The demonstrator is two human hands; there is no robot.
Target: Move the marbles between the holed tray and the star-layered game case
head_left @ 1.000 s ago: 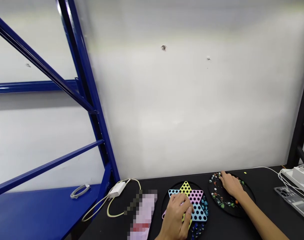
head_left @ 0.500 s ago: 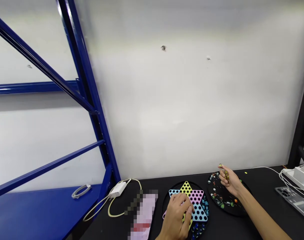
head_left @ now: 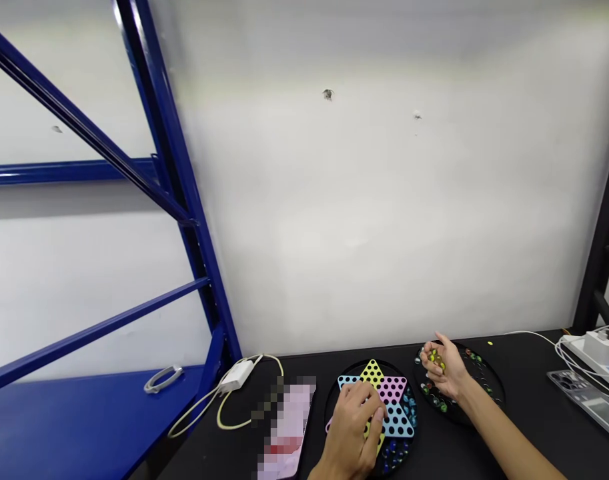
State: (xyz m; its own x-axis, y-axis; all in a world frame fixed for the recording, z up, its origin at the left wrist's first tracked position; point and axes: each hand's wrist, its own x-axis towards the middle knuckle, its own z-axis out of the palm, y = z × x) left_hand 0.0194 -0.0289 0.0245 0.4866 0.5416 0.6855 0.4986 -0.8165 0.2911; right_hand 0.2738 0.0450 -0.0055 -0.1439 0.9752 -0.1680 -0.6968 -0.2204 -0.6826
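Curled over the middle of the star-patterned Chinese checkers board (head_left: pixel 398 421) is my left hand (head_left: pixel 357 419), knuckles up. Its fingers are bent together, and whatever is under their tips is hidden. The board has yellow, pink and blue points with dark holes. Blue marbles (head_left: pixel 395 453) lie along its lower right rim, with teal ones (head_left: pixel 409 408) higher up. My right hand (head_left: pixel 449 373) is cupped palm up above a second round black board (head_left: pixel 477 400), holding several yellow-green marbles (head_left: pixel 437 361). Various marbles sit around that board's edge; my forearm covers part of it.
At the left lie a phone-like pink thing (head_left: pixel 297 417), partly blurred, and a white adapter (head_left: pixel 237 375) with a looped cable. A phone (head_left: pixel 587 400) and a power strip (head_left: pixel 601 352) with cables are at the right. A blue metal frame (head_left: pixel 184 167) stands left.
My right hand has turned palm up and moved slightly left; the marbles now show gathered in its palm instead of one at the fingertips. My left hand has stayed nearly still.
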